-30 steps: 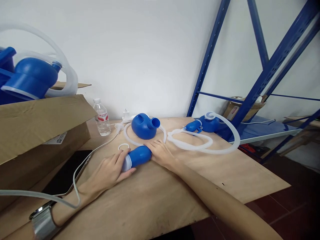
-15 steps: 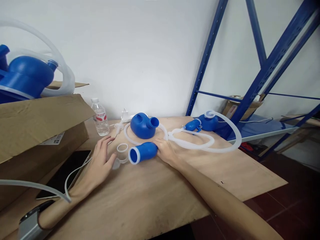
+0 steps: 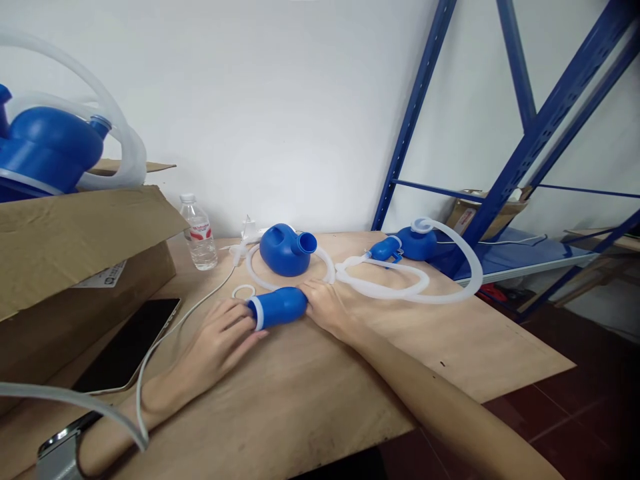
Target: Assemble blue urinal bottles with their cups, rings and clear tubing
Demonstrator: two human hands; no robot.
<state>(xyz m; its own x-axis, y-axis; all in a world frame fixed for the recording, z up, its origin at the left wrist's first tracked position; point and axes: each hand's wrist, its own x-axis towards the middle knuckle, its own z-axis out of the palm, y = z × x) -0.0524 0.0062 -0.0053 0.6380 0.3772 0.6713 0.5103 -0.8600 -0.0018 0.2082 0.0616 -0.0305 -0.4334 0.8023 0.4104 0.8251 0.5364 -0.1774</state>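
A blue funnel-shaped mouthpiece [image 3: 280,307] with a white rim lies on its side on the wooden table [image 3: 310,393]. My left hand [image 3: 220,340] is curled against its white-rimmed end, fingers pressing a clear cap onto it. My right hand [image 3: 325,307] holds the narrow end, where a white hose [image 3: 380,288] joins. Behind the two hands sits a blue jug-like container [image 3: 285,250]. A clear ring [image 3: 243,291] lies just left of the mouthpiece.
A second blue container with hose [image 3: 417,243] lies at the back right. A water bottle [image 3: 199,233] stands by the wall. An open cardboard box [image 3: 75,247] with more blue containers fills the left. A dark tablet [image 3: 127,347] and a white cable lie by my left arm. Blue shelving [image 3: 525,160] stands right.
My left hand, open and away from the mouthpiece half a second ago, has come back to its white-rimmed end and closed against it. My right hand stayed at the narrow end.
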